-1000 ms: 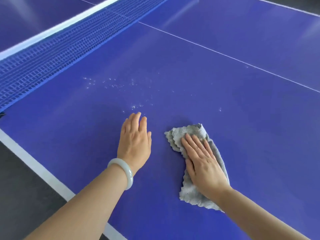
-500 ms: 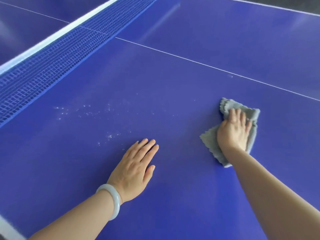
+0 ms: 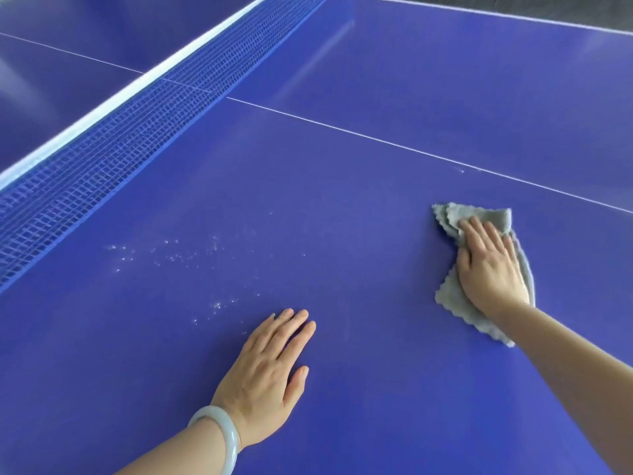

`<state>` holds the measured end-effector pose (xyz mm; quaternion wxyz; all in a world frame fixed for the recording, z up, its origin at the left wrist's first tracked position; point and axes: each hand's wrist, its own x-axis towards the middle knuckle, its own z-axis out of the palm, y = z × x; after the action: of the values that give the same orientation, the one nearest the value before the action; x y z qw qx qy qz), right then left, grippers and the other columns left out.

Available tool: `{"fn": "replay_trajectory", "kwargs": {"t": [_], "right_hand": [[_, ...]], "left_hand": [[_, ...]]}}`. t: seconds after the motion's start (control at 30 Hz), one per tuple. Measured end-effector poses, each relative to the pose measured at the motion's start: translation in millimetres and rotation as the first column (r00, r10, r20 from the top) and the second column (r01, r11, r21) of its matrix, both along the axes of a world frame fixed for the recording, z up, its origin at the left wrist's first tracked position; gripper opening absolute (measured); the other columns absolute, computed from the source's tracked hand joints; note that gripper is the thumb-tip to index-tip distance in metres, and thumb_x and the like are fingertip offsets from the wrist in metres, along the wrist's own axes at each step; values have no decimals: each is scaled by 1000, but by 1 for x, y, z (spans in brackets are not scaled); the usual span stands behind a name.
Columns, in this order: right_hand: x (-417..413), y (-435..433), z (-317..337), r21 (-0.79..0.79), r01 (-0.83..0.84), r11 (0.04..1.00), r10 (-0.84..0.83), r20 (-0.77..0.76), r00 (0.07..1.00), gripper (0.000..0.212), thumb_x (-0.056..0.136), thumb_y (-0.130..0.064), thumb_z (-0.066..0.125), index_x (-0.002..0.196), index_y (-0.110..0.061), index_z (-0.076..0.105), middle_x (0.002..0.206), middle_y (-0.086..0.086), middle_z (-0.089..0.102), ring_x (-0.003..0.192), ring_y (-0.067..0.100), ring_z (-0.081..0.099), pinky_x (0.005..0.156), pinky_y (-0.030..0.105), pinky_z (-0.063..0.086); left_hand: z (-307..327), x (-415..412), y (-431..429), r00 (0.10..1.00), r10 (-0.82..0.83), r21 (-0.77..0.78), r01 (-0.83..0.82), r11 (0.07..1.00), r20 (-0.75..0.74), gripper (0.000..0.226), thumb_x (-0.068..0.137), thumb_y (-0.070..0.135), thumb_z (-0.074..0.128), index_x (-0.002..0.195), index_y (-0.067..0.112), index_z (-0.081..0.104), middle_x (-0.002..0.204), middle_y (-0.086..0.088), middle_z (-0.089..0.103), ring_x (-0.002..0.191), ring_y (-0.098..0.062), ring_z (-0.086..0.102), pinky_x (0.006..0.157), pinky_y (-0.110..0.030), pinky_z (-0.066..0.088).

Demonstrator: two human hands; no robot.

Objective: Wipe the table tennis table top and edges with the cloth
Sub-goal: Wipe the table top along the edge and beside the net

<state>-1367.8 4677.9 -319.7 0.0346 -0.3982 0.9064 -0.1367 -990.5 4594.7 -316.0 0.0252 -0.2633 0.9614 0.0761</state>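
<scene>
The blue table point(image 3: 342, 200) is carrying a grey cloth point(image 3: 448, 298) at the right — white specks point(image 3: 171, 257) are lying near the net point(image 3: 102, 166), and the left hand point(image 3: 267, 375) is resting flat.

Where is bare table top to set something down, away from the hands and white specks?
Widest free patch: beyond the white centre line, up to the far edge. Also bare: between left hand and cloth under right hand. Crowded: specks between net and left hand.

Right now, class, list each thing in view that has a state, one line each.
Table: white specks near the net.
Net: upright.
Right hand: fingers straight, pressing the cloth.
Cloth: crumpled, under that hand.
Left hand: flat on the table, holding nothing.
Bracelet: on the left wrist.
</scene>
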Motion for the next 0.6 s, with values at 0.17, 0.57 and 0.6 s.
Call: {"fn": "replay_trajectory", "kwargs": {"t": [0.17, 0.57, 0.6], "right_hand": [[67, -55, 1, -52, -85, 995, 88, 59, 994, 53, 102, -20, 34, 155, -18, 30, 164, -2, 20, 153, 17, 9, 124, 34, -2], [39, -6, -1, -48, -64, 997, 67, 44, 997, 48, 105, -28, 36, 152, -25, 37, 161, -6, 28, 151, 13, 17, 125, 30, 3], [37, -10, -1, -48, -43, 998, 45, 45, 998, 48, 105, -28, 35, 153, -24, 36, 162, -6, 26, 152, 13, 15, 125, 30, 2]], "left_hand": [[3, -1, 0, 1000, -12, -13, 12, 1000, 3, 56, 98, 38, 34, 150, 16, 39, 158, 1, 31, 146, -19, 29, 116, -38, 21], [6, -24, -1, 998, 11, -49, -14, 999, -65, 48, 91, 34, 40, 128, 11, 63, 132, -5, 58, 122, -26, 55, 105, -39, 33], [7, -37, -6, 996, 10, -60, -15, 998, -87, 47, 92, 33, 40, 125, 11, 64, 129, -5, 58, 118, -26, 57, 104, -38, 34]]}}
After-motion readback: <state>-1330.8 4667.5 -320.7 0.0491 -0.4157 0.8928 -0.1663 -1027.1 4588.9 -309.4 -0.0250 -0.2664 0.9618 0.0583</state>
